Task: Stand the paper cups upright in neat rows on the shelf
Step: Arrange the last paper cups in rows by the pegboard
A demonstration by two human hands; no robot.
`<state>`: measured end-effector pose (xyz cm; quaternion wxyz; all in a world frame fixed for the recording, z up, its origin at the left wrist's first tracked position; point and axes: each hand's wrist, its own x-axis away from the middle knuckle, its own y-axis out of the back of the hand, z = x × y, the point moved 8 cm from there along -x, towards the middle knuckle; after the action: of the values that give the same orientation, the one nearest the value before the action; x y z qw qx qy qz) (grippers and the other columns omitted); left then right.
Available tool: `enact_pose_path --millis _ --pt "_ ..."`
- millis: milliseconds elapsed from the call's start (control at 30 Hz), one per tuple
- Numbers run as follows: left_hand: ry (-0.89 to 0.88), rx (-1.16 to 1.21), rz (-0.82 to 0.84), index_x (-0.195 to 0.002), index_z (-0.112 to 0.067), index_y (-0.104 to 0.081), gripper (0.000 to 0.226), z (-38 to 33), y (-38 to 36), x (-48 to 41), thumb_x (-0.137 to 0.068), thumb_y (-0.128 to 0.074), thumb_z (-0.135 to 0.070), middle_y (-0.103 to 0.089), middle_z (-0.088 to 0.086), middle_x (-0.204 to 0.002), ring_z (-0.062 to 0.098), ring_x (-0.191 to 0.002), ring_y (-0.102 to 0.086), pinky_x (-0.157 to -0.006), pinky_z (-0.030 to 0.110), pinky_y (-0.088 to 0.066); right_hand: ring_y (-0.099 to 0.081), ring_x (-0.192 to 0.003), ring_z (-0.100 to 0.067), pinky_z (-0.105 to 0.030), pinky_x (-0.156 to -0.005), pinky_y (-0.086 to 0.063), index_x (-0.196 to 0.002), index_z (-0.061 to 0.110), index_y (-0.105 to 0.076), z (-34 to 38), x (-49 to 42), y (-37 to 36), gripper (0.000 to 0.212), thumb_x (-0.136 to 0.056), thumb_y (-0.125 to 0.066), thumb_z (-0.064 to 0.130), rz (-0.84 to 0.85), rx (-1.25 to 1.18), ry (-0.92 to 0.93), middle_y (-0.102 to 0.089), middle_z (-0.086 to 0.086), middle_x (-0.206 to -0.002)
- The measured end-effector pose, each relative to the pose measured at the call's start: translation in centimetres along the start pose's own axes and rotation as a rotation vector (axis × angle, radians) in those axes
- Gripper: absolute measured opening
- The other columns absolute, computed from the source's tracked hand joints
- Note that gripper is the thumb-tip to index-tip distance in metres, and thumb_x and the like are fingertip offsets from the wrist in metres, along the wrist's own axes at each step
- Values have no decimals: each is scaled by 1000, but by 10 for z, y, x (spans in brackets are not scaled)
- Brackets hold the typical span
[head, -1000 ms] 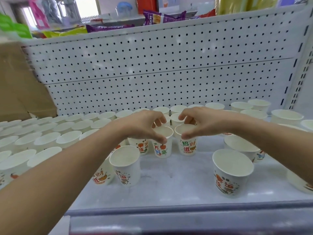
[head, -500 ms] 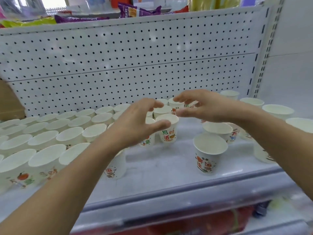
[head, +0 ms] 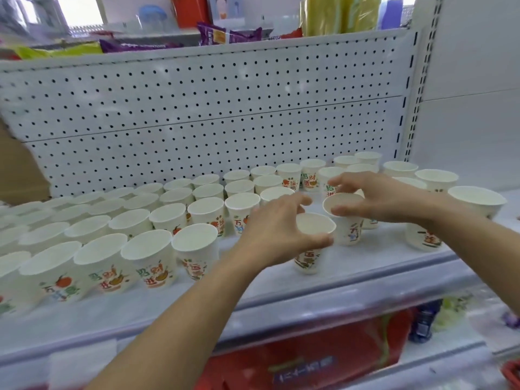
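a person's two bare hands reach over a white shop shelf (head: 365, 266) crowded with printed paper cups. the left hand (head: 275, 229) is curled round the rim of the front cup (head: 314, 227), thumb against the near edge and fingers arched over the far edge; this cup stands upright near the shelf's front lip, just right of the finished block. the right hand (head: 385, 198) holds the second cup (head: 342, 203) the same way, thumb lying along the near rim and fingers spread above the back of it. the second cup is upright too, just behind and to the right of the front cup, the two nearly touching.

to the left, the rows of cups (head: 168, 218) stand mouth-up in tidy lines that run from the shelf's front edge back to the perforated back panel (head: 197, 114), each cup close beside its neighbour. their sides carry red, orange and green printing with chinese characters. on the right the order breaks down: the loose cups (head: 475, 201) are scattered with gaps between them, all upright as far as can be seen, some against the back panel and some well forward.

above the back panel, snack packets (head: 228, 36) in purple and yellow lie on a higher shelf. a brown cardboard box (head: 17, 170) shows at the far left edge. below the shelf's front lip, blurred red packaging (head: 309, 356) fills the lower level.
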<state>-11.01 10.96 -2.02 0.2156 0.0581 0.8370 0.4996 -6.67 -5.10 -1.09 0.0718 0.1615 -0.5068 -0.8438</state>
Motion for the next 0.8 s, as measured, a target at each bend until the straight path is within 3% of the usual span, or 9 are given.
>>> enact_pose_path --millis 200,333,400,500,667,800 --pt "127 -105 80 -127 -38 -50 69 56 38 11 -67 -72 -64 -61 -15 -117 11 -110 -54 -103 42 -37 -44 -127 -10 -27 -103 -34 -141 37 -42 8 5 -3 74 -75 -71 54 66 102 2 -49 10 -140" --pt "143 -99 153 -129 -39 -48 73 68 41 11 -65 -75 -62 -60 -15 -116 12 -110 -53 -104 41 -36 -52 -112 -10 -25 -94 -39 -139 36 -43 12 6 -3 71 -76 -77 35 86 121 16 -57 7 -128" --pt "131 -152 146 -129 -40 -47 73 69 42 10 -66 -74 -64 -60 -16 -117 10 -110 -53 -102 38 -31 -56 -106 -13 -27 -91 -44 -136 35 -47 18 2 -7 69 -74 -78 36 69 125 29 -60 7 -120" --pt "125 -217 95 -128 -39 -47 73 68 42 10 -65 -70 -69 -60 -15 -118 10 -110 -52 -98 38 -27 -55 -103 -12 -31 -92 -47 -133 34 -51 40 -1 -22 69 -70 -78 47 40 126 108 -60 8 -115" --pt "102 -363 21 -132 -38 -45 81 65 46 15 -64 -57 -81 -56 -14 -125 10 -116 -49 -102 40 -27 -42 -119 -12 -32 -102 -37 -136 30 -46 80 -5 -49 74 -73 -69 60 -23 120 229 -52 8 -122" --pt "92 -95 -181 -137 -39 -43 75 75 84 41 -72 -52 -77 -47 -13 -140 13 -130 -40 -111 42 -25 -40 -127 -9 -35 -109 -35 -143 35 -35 70 -2 -54 87 -69 -72 60 -85 -112 184 -41 10 -141"
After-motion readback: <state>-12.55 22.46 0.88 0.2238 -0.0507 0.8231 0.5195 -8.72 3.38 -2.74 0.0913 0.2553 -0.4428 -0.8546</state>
